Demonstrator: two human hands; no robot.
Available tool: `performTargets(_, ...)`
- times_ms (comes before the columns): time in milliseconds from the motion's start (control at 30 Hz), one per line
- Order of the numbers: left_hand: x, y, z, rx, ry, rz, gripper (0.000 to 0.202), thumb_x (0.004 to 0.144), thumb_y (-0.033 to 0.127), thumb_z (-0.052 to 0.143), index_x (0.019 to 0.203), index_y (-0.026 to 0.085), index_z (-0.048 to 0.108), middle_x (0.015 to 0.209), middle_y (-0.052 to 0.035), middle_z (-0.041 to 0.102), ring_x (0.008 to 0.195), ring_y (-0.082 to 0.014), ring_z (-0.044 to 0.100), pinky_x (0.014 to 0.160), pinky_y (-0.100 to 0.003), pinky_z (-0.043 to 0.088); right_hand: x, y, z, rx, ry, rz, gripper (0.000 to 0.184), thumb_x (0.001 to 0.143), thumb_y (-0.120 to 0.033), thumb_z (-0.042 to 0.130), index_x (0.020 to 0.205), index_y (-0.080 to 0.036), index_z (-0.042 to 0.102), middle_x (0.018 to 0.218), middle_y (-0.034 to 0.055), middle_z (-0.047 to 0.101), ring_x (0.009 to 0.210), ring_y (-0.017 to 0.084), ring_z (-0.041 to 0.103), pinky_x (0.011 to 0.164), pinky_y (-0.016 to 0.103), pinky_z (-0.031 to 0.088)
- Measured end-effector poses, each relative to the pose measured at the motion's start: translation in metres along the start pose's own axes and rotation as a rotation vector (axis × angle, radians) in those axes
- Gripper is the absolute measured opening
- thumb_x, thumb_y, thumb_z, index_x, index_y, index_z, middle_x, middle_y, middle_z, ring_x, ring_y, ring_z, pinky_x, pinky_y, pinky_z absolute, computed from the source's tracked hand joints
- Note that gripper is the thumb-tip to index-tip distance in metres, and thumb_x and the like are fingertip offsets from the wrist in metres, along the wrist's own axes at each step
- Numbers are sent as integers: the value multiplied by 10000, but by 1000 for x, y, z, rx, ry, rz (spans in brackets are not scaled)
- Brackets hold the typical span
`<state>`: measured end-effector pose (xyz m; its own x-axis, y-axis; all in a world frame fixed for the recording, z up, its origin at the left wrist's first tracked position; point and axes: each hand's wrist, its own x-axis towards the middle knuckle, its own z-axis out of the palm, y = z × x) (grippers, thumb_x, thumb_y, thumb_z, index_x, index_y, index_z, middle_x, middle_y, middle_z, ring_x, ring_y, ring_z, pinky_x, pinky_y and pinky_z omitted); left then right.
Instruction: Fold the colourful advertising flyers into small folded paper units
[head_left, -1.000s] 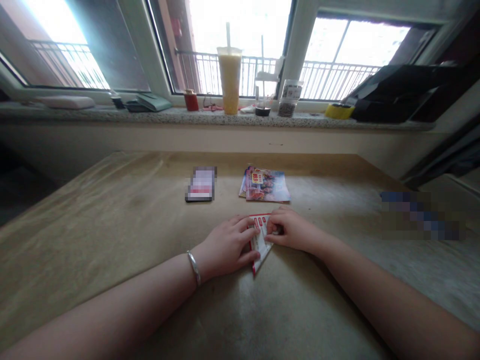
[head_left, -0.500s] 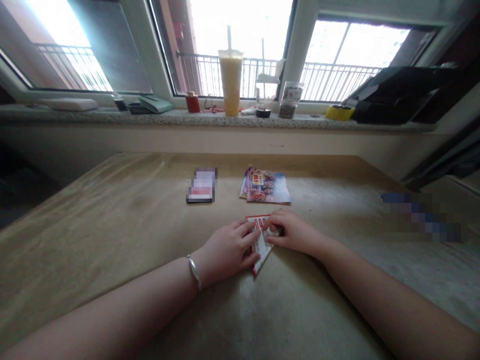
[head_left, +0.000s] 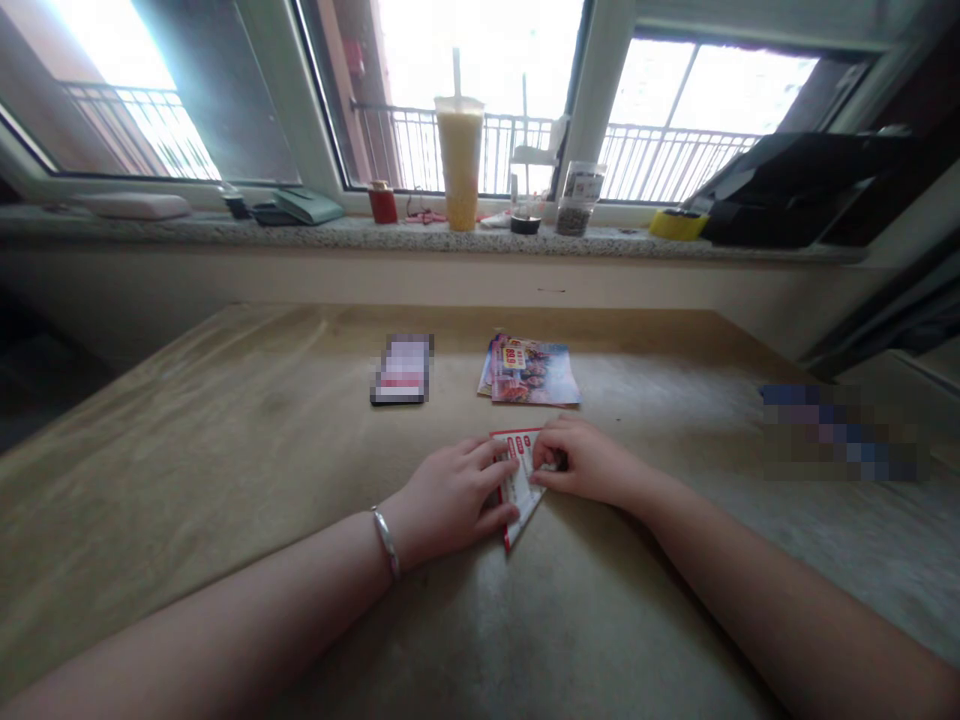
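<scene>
A folded paper leaflet [head_left: 528,500], white with a red border and red printed labels, lies on the table in front of me. It tapers to a point toward my body. My left hand [head_left: 454,490], with a silver bangle at the wrist, rests over its left side with fingers stretched out. On the right edge, my right hand [head_left: 581,460] has its fingers curled and pressed together at the paper. The fingertips there are partly hidden. Just beyond the leaflet lies a small stack of colourful printed flyers [head_left: 536,375].
A phone [head_left: 403,370] lies at the far left of the flyers. A blurred bluish object [head_left: 832,430] is at the table's right side. On the windowsill [head_left: 300,235] stand a tall yellow drink cup [head_left: 460,165], a red jar [head_left: 382,203], yellow tape [head_left: 677,224] and a black bag [head_left: 787,195].
My right fingers have curled in a little more at the leaflet's right edge. The left hand and the leaflet have barely moved.
</scene>
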<state>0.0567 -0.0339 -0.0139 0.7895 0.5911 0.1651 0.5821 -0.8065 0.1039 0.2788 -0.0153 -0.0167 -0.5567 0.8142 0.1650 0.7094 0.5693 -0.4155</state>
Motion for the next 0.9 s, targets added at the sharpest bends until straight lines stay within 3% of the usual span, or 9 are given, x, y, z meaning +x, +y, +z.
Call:
performTargets(600, 1, 0, -1, 3, -25, -28, 486, 838, 523, 540, 1213, 214, 519, 1250, -61, 529, 1120, -259, 502, 948, -417, 458, -1, 3, -4, -27, -52, 112, 240, 631, -361, 760, 670, -186, 600, 673, -16, 604, 688, 135, 504, 641, 249, 314)
performTargets(900, 2, 0, -1, -1, -20, -40, 491, 815, 535, 558, 1197, 227, 536, 1254, -51, 533, 1114, -249, 509, 958, -407, 448, -1, 0, -12, -201, -54, 115, 332, 589, -480, 766, 685, -207, 602, 736, 12, 643, 742, 178, 540, 651, 272, 315)
